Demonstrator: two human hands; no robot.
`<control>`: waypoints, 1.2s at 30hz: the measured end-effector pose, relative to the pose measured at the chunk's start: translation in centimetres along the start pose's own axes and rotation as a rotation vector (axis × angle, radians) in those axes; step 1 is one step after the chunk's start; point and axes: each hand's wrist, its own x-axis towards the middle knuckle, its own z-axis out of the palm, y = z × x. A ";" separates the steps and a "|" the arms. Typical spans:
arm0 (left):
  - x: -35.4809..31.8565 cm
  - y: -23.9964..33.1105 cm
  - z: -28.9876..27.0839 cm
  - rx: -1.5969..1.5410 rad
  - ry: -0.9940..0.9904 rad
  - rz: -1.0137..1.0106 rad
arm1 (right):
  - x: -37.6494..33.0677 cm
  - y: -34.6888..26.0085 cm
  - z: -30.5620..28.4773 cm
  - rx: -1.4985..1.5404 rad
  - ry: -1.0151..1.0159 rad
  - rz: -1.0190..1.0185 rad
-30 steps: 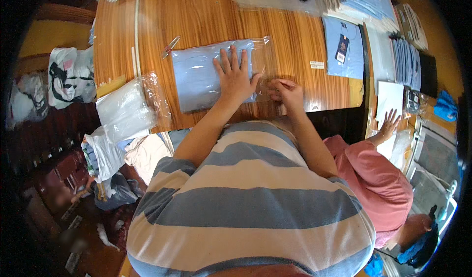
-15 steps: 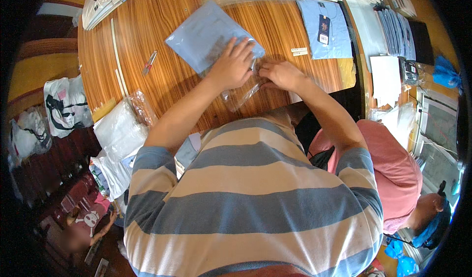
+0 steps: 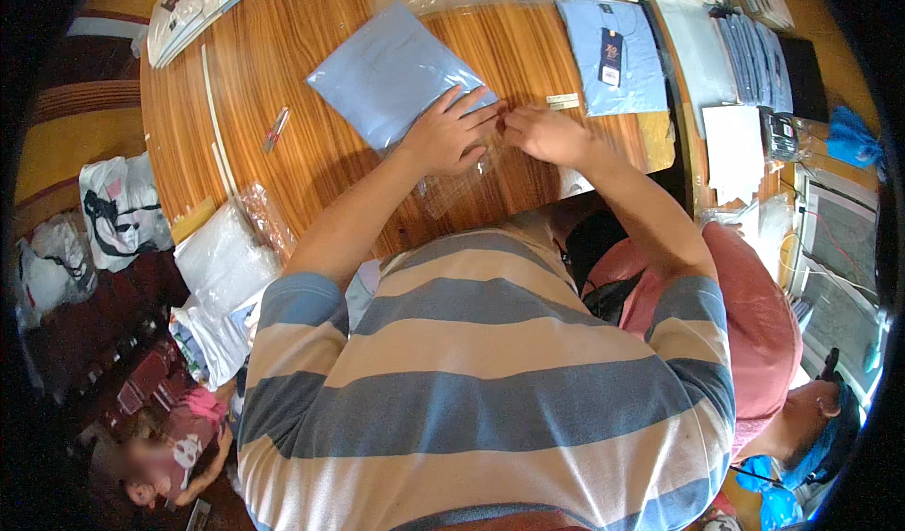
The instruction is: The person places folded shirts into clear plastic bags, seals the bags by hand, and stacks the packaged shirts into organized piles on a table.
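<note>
A folded light-blue shirt lies in a clear plastic bag, tilted on the wooden table. My left hand rests on its near right edge with the fingers spread. At that edge, the fingers of my right hand are bent together close to my left fingertips, pinching the bag's clear plastic. Exactly what the fingertips hold is partly hidden. Loose clear film from the bag's open end spreads over the wood beneath my hands.
A light-blue folded shirt with a dark tag lies at the right, near small white label strips. A red-handled cutter lies at left. Clear bags are stacked at the near left. A person in pink is close on my right.
My right hand has moved slightly up and left, nearer my left fingertips. My left fingers have shifted a little along the bag's edge. The standing film strip now lies lower.
</note>
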 end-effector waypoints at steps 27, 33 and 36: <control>-0.6 -0.5 -0.6 -0.087 -0.071 0.000 | 2.3 -8.0 1.3 0.127 0.032 0.295; -1.5 -0.7 0.6 -0.094 -0.042 0.037 | -0.9 -11.1 -1.2 0.054 -0.064 0.010; -1.4 -0.8 0.4 -0.066 -0.076 0.042 | 0.1 -11.7 -2.8 0.021 0.174 0.114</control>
